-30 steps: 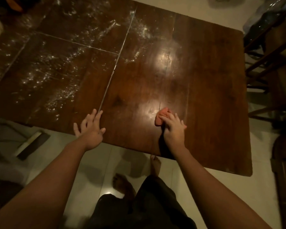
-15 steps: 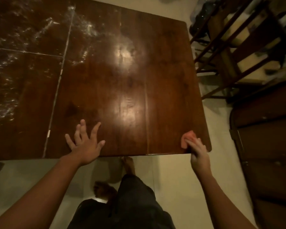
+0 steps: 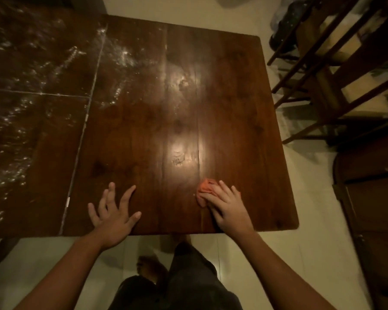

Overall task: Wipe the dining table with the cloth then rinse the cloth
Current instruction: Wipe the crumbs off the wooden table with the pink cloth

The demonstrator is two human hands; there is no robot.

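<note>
Dim room, pale tiled floor (image 3: 311,253), and across most of the view a dark brown wooden dining table (image 3: 233,108) of planked panels. Near right of the top: small bunched orange-pink cloth (image 3: 207,186), lying just short of the near edge. Over it, right hand (image 3: 227,208), fingers spread fairly flat and pressing down rather than clenched round it. To the left, left hand (image 3: 114,211), splayed and slack with nothing in it, at the near edge; touching the wood or hovering, cannot tell. Right panel looking mostly wiped and glossy; white powdery streaks (image 3: 121,57) thick over the far and left panels, so by judgement well short of done, and rinsing not yet begun. Risks from here: with the cloth wadded so small, narrow strokes likely to leave unwiped bands; with only flat pressure, liable to slip out from under the fingers on a fast sweep; near the edge, apt to push powder onto the floor. Wooden chairs (image 3: 323,74) close at the far right, easy to knock when reaching that way.
</note>
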